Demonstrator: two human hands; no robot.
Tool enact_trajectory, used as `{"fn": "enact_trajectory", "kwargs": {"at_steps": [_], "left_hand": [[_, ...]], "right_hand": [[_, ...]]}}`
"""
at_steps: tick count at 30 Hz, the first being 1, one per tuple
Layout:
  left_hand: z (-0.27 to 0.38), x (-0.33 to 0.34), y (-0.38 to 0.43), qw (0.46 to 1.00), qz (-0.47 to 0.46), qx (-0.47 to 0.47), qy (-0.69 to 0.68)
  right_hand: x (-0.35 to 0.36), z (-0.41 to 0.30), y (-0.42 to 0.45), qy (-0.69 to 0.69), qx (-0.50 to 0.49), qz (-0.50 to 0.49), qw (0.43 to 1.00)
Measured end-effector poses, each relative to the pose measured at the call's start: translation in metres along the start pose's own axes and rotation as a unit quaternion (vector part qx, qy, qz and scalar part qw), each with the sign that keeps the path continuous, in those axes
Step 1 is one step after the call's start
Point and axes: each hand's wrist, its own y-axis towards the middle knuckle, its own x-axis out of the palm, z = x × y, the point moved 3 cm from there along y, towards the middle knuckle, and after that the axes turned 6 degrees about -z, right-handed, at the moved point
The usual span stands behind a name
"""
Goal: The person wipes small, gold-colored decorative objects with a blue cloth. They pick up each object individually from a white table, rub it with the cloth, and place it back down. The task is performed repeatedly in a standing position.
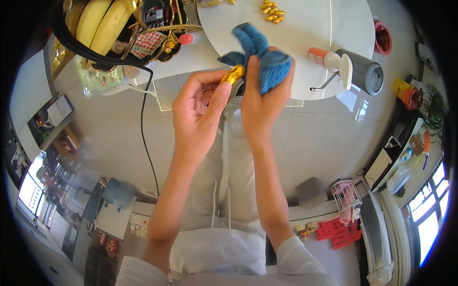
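Between thumb and fingers, my left hand [200, 103] holds a gold peanut-shaped piece [233, 74], shiny like foil. My right hand [266, 103] grips a crumpled blue cloth [274, 69], whose folds stick out above and beside the fingers. The gold piece is close to the cloth's lower left side; whether they touch is hard to tell. Both hands are over the near edge of a white table [304, 28]. Farther back on that table lies a small pile of similar gold pieces [272, 11].
An orange-and-white spray bottle [327, 60] and a dark grey cylinder [361, 73] lie at the table's right. Bananas [103, 28] and a black gold-rimmed tray [175, 18] with packets are at the left. A black cable [143, 118] hangs down to the floor.
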Motion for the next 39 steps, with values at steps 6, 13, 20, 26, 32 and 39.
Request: {"fn": "enact_trajectory", "kwargs": {"at_steps": [6,13,20,26,32,39], "left_hand": [[0.004,-0.024,-0.019,0.997,0.066,0.03,-0.002],[0.013,-0.02,-0.044,0.995,0.078,0.065,0.01],[0.007,-0.04,-0.04,0.996,-0.017,0.085,0.004],[0.008,-0.049,-0.037,0.998,0.009,0.068,-0.012],[-0.001,-0.053,-0.039,0.98,0.062,-0.014,-0.188],[0.006,-0.046,-0.041,0.998,0.049,0.02,-0.037]], "right_hand": [[-0.004,-0.029,-0.03,-0.043,-0.046,0.008,0.998],[0.021,-0.037,-0.051,-0.099,-0.142,-0.054,0.984],[0.021,-0.011,-0.03,0.238,0.156,-0.057,0.957],[0.016,-0.022,-0.058,0.177,0.17,-0.173,0.954],[0.015,-0.036,-0.068,0.047,0.062,-0.204,0.976],[0.034,-0.035,-0.045,0.047,0.024,-0.111,0.992]]}}
